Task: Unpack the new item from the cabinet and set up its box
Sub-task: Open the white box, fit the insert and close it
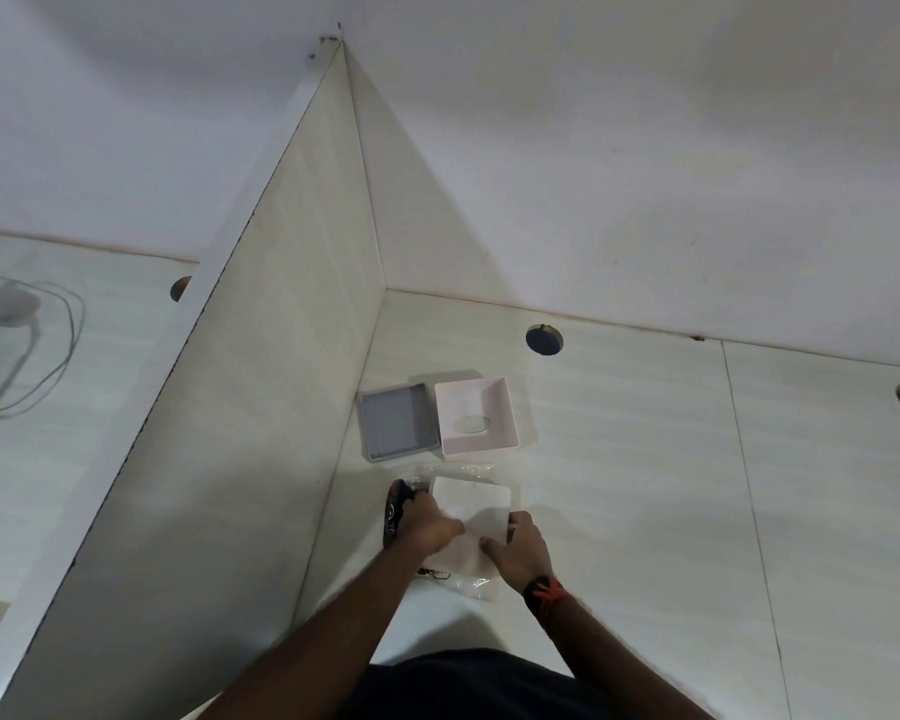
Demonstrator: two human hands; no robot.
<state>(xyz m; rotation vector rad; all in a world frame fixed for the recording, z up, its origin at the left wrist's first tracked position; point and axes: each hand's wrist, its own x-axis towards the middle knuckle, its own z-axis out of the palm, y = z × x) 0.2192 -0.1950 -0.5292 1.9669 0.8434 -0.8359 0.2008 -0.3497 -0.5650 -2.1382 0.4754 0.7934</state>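
Both hands, left [430,524] and right [515,550], pinch a white sheet [471,517] inside a clear bag [468,582]. Just beyond the grip, the pink box [476,415] and grey tray [397,422] already lie open side by side. Unwrapping seems unfinished; assembling the box remains.

Matt pink box [476,415], crinkly clear plastic wrap [468,582]

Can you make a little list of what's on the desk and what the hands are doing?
pink box: open, oval hole in its bottom
grey tray: left of the pink box, touching it
white item: in clear plastic wrap, nearest the person
left hand: on the white item
right hand: gripping the white item
dark packet: under the left hand
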